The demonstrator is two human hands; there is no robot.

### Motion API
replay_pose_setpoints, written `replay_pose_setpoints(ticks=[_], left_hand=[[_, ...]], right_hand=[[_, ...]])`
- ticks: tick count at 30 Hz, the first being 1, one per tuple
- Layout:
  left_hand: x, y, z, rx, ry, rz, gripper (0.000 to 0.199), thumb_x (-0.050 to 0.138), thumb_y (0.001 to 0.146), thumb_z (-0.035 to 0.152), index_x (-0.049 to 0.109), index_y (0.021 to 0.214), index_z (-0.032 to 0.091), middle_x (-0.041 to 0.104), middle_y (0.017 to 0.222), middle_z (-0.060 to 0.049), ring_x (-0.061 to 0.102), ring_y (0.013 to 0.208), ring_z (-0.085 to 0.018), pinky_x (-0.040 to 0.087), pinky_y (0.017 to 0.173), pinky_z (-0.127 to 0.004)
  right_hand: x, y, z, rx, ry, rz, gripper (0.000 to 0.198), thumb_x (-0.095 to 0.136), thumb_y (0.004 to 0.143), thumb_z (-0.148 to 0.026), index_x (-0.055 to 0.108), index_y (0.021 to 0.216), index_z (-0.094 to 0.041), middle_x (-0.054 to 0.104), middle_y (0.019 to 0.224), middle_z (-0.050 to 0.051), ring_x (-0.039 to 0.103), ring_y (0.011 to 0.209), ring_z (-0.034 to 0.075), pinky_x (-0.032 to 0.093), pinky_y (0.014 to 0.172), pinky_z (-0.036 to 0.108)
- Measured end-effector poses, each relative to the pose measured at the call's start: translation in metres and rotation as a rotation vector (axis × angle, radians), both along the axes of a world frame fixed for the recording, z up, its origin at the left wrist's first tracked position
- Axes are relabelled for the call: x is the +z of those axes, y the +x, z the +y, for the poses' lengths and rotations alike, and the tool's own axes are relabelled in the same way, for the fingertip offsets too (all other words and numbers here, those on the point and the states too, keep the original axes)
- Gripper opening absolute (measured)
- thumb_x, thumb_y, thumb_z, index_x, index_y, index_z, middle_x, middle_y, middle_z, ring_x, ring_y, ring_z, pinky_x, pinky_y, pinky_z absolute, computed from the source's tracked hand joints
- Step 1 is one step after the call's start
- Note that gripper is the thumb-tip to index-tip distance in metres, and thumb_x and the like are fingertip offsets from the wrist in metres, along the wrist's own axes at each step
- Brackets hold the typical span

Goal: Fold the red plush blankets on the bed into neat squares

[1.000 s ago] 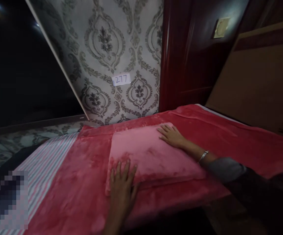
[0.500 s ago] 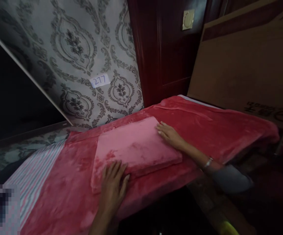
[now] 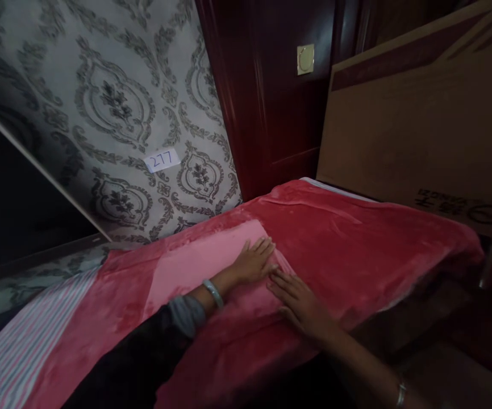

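1. Pink plush bundle (image 3: 203, 253): lying flat on the red plush blanket (image 3: 326, 244), roughly rectangular.
2. Left hand (image 3: 254, 261): palm down on the bundle, near its far right corner, fingers extended.
3. Right hand (image 3: 299, 301): flat at the bundle's right side, near the left; contact between hands unclear. Neither clamps anything.
4. Progress, judged: folding apparently done; smoothing the right side seems unfinished.
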State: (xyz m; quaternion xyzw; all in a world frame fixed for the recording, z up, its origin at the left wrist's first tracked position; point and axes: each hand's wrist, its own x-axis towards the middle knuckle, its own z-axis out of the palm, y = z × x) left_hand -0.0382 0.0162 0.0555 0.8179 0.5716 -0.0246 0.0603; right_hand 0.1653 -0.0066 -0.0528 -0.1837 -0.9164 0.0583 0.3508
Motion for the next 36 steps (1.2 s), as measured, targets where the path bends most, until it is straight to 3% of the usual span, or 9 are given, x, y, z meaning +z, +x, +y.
replay_pose_setpoints(ticks=[5,9,13,16,20,25,29,33,36], left_hand=[[-0.010,-0.015,0.048,0.043,0.052,0.046,0.070,0.031,0.101,0.058,0.023,0.159,0.020,0.020,0.166,-0.015,0.013,0.155,-0.027,0.004,0.122,-0.063],[-0.008,-0.028,0.083,0.144,-0.003,-0.012,0.068,0.029,0.101,0.056,0.028,0.158,0.018,0.021,0.166,-0.014,0.014,0.155,-0.028,0.010,0.122,-0.061],[-0.014,-0.040,0.112,0.162,-0.012,-0.092,0.060,0.025,0.103,0.046,0.037,0.153,0.017,0.033,0.162,-0.012,0.027,0.151,-0.022,0.021,0.123,-0.046],[-0.020,-0.047,0.125,0.167,0.003,-0.111,0.056,0.022,0.104,0.041,0.045,0.149,0.016,0.042,0.157,-0.012,0.037,0.147,-0.018,0.027,0.121,-0.036],[-0.022,-0.047,0.134,0.209,0.064,-0.119,0.053,0.023,0.106,0.039,0.050,0.144,0.014,0.050,0.152,-0.014,0.044,0.143,-0.019,0.029,0.120,-0.035],[-0.003,-0.036,0.125,0.267,0.190,-0.101,0.056,0.034,0.104,0.045,0.045,0.148,0.012,0.042,0.156,-0.019,0.035,0.147,-0.030,0.018,0.123,-0.053],[0.018,-0.040,0.093,0.121,0.210,-0.137,0.058,0.031,0.104,0.046,0.044,0.149,0.011,0.041,0.158,-0.016,0.034,0.148,-0.026,0.021,0.124,-0.045],[0.026,-0.060,0.047,-0.041,0.149,-0.230,0.062,0.027,0.103,0.049,0.044,0.150,0.013,0.040,0.159,-0.013,0.034,0.148,-0.023,0.024,0.124,-0.040],[0.022,-0.074,0.019,-0.027,0.097,-0.260,0.060,0.025,0.104,0.050,0.041,0.152,0.018,0.038,0.160,-0.009,0.031,0.150,-0.021,0.021,0.125,-0.041]], right_hand=[[-0.008,-0.001,-0.003,-0.030,-0.018,0.028,0.049,0.040,0.105,-0.035,0.043,0.153,-0.024,0.050,0.150,0.010,0.041,0.143,0.025,0.042,0.113,0.051],[-0.008,0.000,-0.004,-0.010,-0.010,0.054,0.054,0.044,0.104,-0.036,0.036,0.156,-0.024,0.051,0.150,0.010,0.038,0.145,0.025,0.039,0.115,0.050],[-0.006,0.001,-0.004,-0.009,0.016,0.076,0.057,0.047,0.103,-0.037,0.033,0.157,-0.025,0.051,0.150,0.009,0.040,0.143,0.025,0.041,0.114,0.048],[-0.004,0.002,-0.004,-0.013,-0.001,0.045,0.061,0.049,0.102,-0.039,0.030,0.158,-0.026,0.049,0.151,0.009,0.043,0.142,0.026,0.045,0.111,0.049],[-0.003,0.003,-0.005,-0.015,-0.006,0.031,0.059,0.046,0.103,-0.037,0.029,0.159,-0.027,0.048,0.152,0.009,0.043,0.142,0.027,0.046,0.110,0.050],[-0.007,0.004,-0.003,-0.010,-0.032,0.018,0.057,0.045,0.103,-0.039,0.032,0.158,-0.027,0.046,0.154,0.009,0.042,0.143,0.027,0.043,0.112,0.051],[-0.005,0.009,-0.003,-0.013,-0.069,0.008,0.052,0.042,0.104,-0.039,0.038,0.155,-0.027,0.047,0.153,0.010,0.042,0.143,0.027,0.038,0.114,0.055],[0.025,0.003,-0.009,0.004,-0.056,0.003,0.049,0.041,0.105,-0.037,0.043,0.153,-0.027,0.053,0.148,0.011,0.041,0.143,0.029,0.024,0.118,0.065],[0.061,-0.021,-0.016,0.140,-0.087,-0.095,0.048,0.047,0.103,-0.039,0.048,0.149,-0.028,0.050,0.151,0.010,0.037,0.145,0.029,0.027,0.119,0.059]])
